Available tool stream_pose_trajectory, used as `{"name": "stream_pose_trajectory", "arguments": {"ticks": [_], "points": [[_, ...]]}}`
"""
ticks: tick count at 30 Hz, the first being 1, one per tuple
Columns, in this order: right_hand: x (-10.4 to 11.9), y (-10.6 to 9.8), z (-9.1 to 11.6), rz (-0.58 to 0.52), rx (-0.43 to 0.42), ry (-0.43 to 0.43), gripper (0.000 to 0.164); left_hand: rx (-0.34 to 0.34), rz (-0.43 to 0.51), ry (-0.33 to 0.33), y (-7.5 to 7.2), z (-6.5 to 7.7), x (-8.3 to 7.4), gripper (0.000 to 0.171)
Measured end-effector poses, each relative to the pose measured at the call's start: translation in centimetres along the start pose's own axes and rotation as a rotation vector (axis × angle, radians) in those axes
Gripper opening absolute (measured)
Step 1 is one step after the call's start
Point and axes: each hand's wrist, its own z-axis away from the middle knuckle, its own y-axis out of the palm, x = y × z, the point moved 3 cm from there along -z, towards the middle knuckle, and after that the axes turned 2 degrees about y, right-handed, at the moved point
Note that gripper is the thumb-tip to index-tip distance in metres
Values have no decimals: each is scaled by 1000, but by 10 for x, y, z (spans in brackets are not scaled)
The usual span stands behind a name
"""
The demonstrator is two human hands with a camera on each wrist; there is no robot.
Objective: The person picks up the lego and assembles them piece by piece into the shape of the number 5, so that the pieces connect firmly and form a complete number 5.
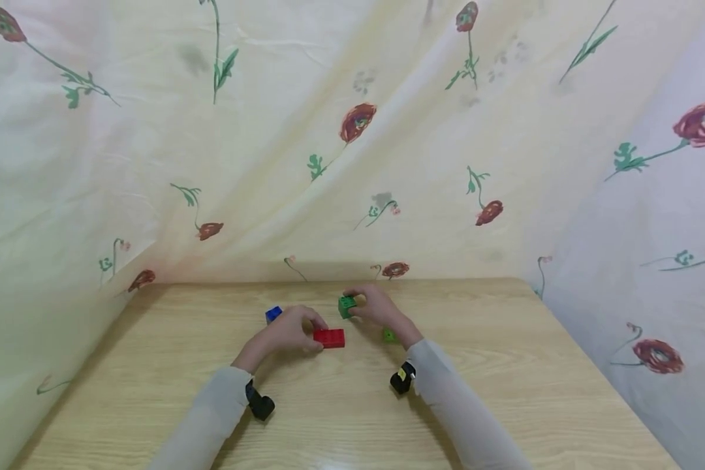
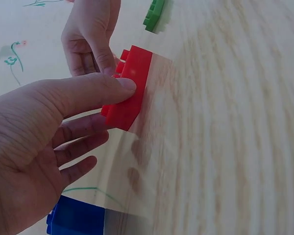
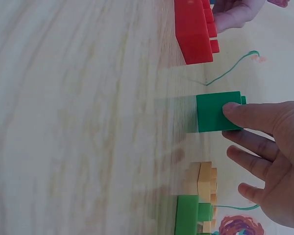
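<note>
My left hand (image 1: 290,328) pinches a long red toy brick (image 1: 330,338), thumb on its near side. In the left wrist view the red brick (image 2: 133,88) stands on the table, studs facing away from the thumb's tip, with the other fingers spread behind it. Farther back and to the right, my right hand (image 1: 378,305) grips a short dark green brick (image 1: 346,306). The right wrist view shows the thumb against one side of this green brick (image 3: 216,112) and the forefinger mostly hidden behind it. The two held bricks are apart.
A blue brick (image 1: 273,314) lies behind the left hand, partly covered by it. Beside the right wrist sits a light green brick (image 1: 389,335); a tan brick (image 3: 204,183) shows behind it in the right wrist view. Flowered cloth (image 1: 270,163) hangs around the wooden table (image 1: 341,418).
</note>
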Motion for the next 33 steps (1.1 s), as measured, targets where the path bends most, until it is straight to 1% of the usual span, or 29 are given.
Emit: {"name": "stream_pose_trajectory", "arguments": {"ticks": [6, 13, 17, 22, 25, 33], "points": [[4, -2, 1, -10, -8, 6, 33, 0, 7, -10, -2, -1, -1, 23], [15, -15, 7, -20, 15, -53, 34, 8, 12, 11, -3, -4, 3, 21], [20, -19, 12, -37, 32, -71, 34, 12, 19, 25, -3, -6, 5, 20], [25, -19, 18, -35, 61, -134, 30, 29, 44, 26, -2, -6, 6, 21], [28, -15, 22, -46, 87, -149, 29, 36, 48, 25, -1, -6, 6, 21], [32, -5, 28, -94, 144, -97, 28, 36, 67, 24, 0, -4, 6, 21]]}}
